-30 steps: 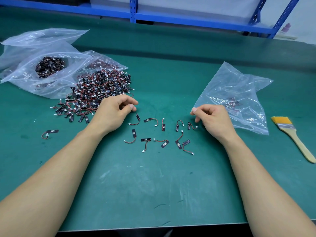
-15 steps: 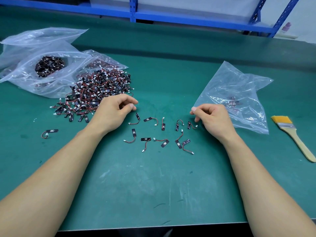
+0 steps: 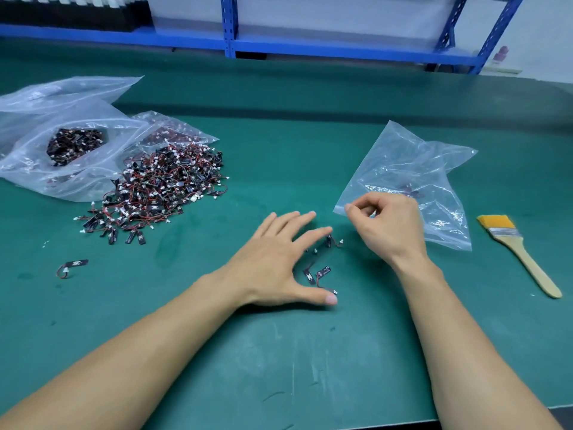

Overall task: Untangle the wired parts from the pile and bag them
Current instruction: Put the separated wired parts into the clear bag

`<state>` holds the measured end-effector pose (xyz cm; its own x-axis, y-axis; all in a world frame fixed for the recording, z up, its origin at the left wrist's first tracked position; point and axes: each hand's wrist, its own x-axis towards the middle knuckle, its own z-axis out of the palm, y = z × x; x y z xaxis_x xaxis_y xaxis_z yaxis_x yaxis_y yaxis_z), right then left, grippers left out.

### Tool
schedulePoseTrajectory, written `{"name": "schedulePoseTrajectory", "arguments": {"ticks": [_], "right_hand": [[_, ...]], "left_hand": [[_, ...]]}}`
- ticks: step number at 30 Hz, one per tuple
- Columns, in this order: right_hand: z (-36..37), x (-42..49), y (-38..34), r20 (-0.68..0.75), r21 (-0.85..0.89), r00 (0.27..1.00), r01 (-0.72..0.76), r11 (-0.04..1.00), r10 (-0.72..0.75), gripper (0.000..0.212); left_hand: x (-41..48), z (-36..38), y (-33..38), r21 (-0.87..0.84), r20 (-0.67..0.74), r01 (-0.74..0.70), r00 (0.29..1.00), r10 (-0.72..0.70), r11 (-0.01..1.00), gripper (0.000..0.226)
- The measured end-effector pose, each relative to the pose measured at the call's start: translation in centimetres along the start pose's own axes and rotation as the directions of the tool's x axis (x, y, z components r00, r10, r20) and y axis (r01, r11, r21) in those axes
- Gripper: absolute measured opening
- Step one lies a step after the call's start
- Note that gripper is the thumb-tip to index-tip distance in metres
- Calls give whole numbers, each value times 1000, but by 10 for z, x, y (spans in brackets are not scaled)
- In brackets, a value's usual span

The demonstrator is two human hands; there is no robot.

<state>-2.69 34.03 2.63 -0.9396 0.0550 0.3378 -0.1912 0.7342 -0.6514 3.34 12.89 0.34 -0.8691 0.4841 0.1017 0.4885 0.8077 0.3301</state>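
— What's nearest?
— Two bare forearms reach over the green desk (image 3: 279, 361). The left hand (image 3: 273, 262) lies palm down, with its fingers straight and spread, over a few loose wired parts (image 3: 322, 272). Some show between thumb and forefinger, and others are hidden beneath it.

— And the right hand (image 3: 387, 228)?
— It sits just past those parts with its fingers curled, thumb and forefinger pinching the near corner of a clear bag (image 3: 412, 162). The bag lies crumpled on the desk, and a few parts show dimly inside.

— Anything beside it?
— A paintbrush (image 3: 521, 252) with yellow bristles and a wooden handle lies to the right, apart from the bag. Far to the left, one stray part (image 3: 73, 265) lies alone.

— And the pile?
— The pile (image 3: 161, 190) of tangled black-and-red parts sits farther back on the left, against two larger plastic bags (image 3: 37, 169). One of them holds another clump. A blue shelving rack (image 3: 229, 26) stands behind the desk.
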Motion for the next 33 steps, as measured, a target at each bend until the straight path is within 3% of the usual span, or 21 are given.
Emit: {"name": "schedulePoseTrajectory", "arguments": {"ticks": [2, 5, 7, 9, 11, 13, 16, 18, 20, 23, 27, 33], "right_hand": [[-3, -1, -1, -44, -30, 999, 0, 1000, -1, 13], [-7, 0, 2, -70, -73, 997, 7, 997, -12, 8], [-9, 2, 5, -34, -115, 998, 49, 992, -53, 19], [-11, 3, 8, 38, -222, 997, 77, 972, -70, 35], [-11, 5, 11, 92, -325, 995, 67, 943, -39, 53], [-11, 6, 14, 116, -398, 993, 31, 917, 17, 62], [-10, 8, 17, 94, -430, 993, -20, 903, 66, 55], [-10, 8, 18, 73, -388, 996, -27, 921, 60, 43], [-8, 7, 16, 61, -309, 997, -33, 950, 55, 30], [-3, 4, 8, 87, -158, 996, -4, 987, 18, 16], [-1, 1, 3, 121, -8, 993, 15, 1000, -14, 9], [0, -2, -3, 132, 119, 991, -3, 993, -13, 12]], "left_hand": [[10, 4, 9, -15, -9, -66, 998, 65, 998, 94], [17, 3, 6, -103, -89, -104, 992, 95, 989, 52], [14, -1, -2, -151, -154, -123, 983, 99, 981, 24], [10, -4, -10, -175, -201, -124, 976, 88, 977, 14], [7, -8, -20, -186, -247, -114, 967, 66, 976, 24], [4, -13, -30, -188, -251, -81, 967, 31, 979, 50], [0, -17, -39, -109, -163, -44, 986, 26, 993, 83], [1, -13, -35, -35, -106, -61, 993, 57, 998, 90], [5, -9, -31, 4, -77, -88, 993, 88, 996, 82], [9, -9, -32, -31, -100, -107, 990, 103, 994, 52], [11, -12, -35, -63, -144, -101, 985, 91, 993, 25], [10, -16, -36, 96, -203, -49, 977, 68, 994, 23]]}}
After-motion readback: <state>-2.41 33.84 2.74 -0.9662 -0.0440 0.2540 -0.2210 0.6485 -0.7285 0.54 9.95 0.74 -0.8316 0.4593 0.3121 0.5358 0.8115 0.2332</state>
